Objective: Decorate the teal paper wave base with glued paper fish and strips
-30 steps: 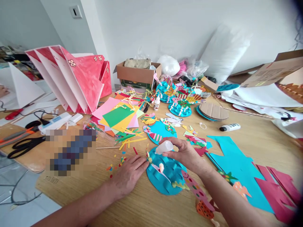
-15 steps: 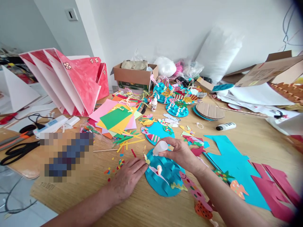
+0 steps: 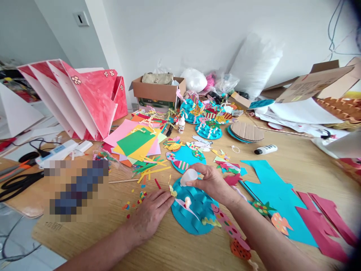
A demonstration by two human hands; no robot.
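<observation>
My right hand (image 3: 210,182) grips a small white squeeze bottle (image 3: 188,176) between thumb and fingers, tilted over the upper part of a round blue paper disc (image 3: 183,222). The disc has raised, wavy blue strips. A thin pale pink paper piece (image 3: 191,211) and a small cream twist (image 3: 187,202) sit on it, with a yellow-green wavy strip (image 3: 211,222) at its lower right. My left hand (image 3: 152,212) lies flat, fingers stretched out, fingertips at the disc's left edge beside a yellow curl (image 3: 172,191). The bottle's tip is hidden.
Paper fish lie around, including a long pink spotted one (image 3: 229,226) under my right forearm. Blue paper sheets (image 3: 273,199) and red offcuts (image 3: 318,222) are at right. Black scissors (image 3: 19,184) and a power strip (image 3: 59,152) lie left. A cardboard box (image 3: 158,90) stands behind.
The whole view has shifted slightly, so things appear a little further left. Both hands and the tilted bottle keep nearly the same place over the disc.
</observation>
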